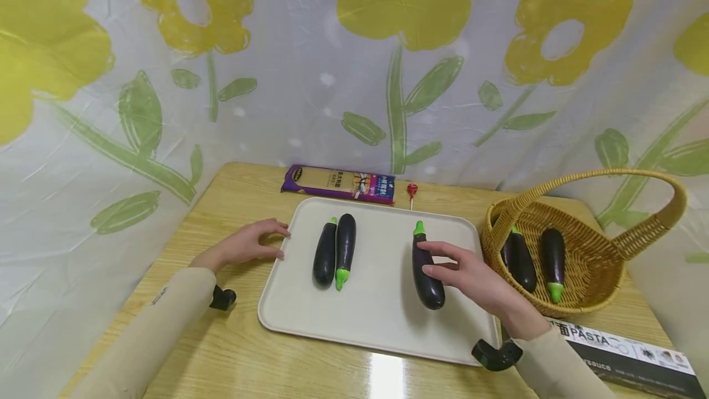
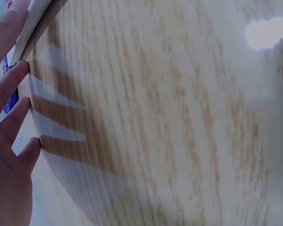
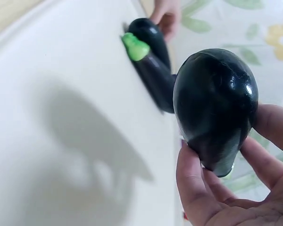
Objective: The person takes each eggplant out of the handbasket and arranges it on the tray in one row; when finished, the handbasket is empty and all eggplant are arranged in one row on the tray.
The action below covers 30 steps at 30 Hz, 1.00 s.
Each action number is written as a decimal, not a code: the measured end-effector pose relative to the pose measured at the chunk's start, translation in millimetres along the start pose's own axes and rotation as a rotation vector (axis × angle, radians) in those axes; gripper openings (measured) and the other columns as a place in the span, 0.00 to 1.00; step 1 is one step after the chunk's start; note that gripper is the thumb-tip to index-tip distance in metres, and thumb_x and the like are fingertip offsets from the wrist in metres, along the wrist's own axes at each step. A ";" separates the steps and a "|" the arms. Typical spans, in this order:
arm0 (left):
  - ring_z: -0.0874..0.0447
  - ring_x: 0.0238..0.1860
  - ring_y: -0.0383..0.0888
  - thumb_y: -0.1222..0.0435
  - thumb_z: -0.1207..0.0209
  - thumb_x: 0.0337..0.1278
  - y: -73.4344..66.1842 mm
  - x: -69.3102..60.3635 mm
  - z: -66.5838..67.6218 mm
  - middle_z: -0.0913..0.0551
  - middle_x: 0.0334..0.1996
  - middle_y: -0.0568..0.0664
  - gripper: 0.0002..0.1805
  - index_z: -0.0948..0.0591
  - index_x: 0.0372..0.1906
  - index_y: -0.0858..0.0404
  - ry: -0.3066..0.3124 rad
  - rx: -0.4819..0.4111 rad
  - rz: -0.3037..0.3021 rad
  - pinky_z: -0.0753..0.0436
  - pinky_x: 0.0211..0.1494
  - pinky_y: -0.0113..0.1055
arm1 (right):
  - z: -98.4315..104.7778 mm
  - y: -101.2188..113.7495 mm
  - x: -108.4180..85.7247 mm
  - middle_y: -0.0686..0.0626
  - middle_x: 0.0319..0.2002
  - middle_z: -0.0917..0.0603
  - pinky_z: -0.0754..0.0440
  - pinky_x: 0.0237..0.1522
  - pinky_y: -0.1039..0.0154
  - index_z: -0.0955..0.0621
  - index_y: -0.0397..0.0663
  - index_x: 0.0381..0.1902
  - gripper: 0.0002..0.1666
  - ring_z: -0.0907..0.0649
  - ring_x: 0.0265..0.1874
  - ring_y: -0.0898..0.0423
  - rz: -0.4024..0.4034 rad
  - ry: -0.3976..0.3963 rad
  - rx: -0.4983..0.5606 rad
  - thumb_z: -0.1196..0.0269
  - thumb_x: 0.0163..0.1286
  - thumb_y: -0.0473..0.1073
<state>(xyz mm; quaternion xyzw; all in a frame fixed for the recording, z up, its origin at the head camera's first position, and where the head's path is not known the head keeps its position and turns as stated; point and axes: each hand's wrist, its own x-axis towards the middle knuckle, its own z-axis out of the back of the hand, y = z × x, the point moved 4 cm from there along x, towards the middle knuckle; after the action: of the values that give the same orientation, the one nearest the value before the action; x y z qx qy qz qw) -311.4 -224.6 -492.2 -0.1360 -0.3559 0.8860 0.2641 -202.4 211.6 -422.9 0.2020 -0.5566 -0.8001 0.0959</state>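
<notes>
An eggplant [image 1: 428, 279] with a green stem is pinched in my right hand [image 1: 471, 279], over the right part of a white tray [image 1: 382, 319]. In the right wrist view the eggplant [image 3: 214, 99] is held above the tray, its shadow falling on the surface. Two more eggplants lie side by side on the tray's left part, one [image 1: 324, 256] with its stem away from me, the other [image 1: 346, 242] with its stem toward me. By the tray's left edge is my left hand [image 1: 249, 244], fingers loosely extended; its fingertips [image 2: 23, 68] are at the rim or table.
A wicker basket [image 1: 598, 270] with a tall handle stands right of the tray, eggplants [image 1: 552, 257] inside. A purple pasta packet [image 1: 338, 183] and a red lollipop [image 1: 412, 189] lie behind the tray. A black-and-white pasta box [image 1: 637, 362] lies at the front right.
</notes>
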 end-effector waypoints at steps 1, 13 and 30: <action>0.50 0.74 0.63 0.52 0.31 0.54 0.1 0.2 0.1 0.30 0.68 0.55 0.27 0.20 0.58 0.56 -0.001 0.002 -0.001 0.48 0.74 0.59 | -3.5 -1.8 7.1 0.41 0.68 0.31 0.21 0.56 0.54 0.28 0.50 0.68 0.32 0.24 0.61 0.44 0.002 0.004 0.012 0.35 0.69 0.49; 0.49 0.73 0.67 0.54 0.31 0.55 -3.9 -1.3 1.4 0.29 0.67 0.59 0.26 0.19 0.57 0.58 -0.013 0.011 -0.026 0.46 0.72 0.62 | -46.4 -5.3 76.4 0.36 0.58 0.25 0.17 0.49 0.55 0.25 0.43 0.63 0.27 0.18 0.51 0.43 0.011 0.011 -0.137 0.35 0.69 0.43; 0.50 0.74 0.66 0.54 0.31 0.55 -3.8 0.1 1.0 0.29 0.67 0.58 0.26 0.20 0.58 0.57 -0.005 0.016 -0.022 0.47 0.73 0.61 | -64.0 6.6 98.3 0.39 0.57 0.24 0.21 0.41 0.58 0.20 0.48 0.60 0.23 0.21 0.39 0.53 0.106 -0.099 -0.492 0.34 0.67 0.43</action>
<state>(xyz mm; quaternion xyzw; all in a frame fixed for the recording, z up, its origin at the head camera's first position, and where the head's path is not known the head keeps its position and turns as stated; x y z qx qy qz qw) -310.6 -222.8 -488.9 -0.1279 -0.3512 0.8862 0.2738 -263.8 117.5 -457.2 0.1037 -0.3591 -0.9142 0.1568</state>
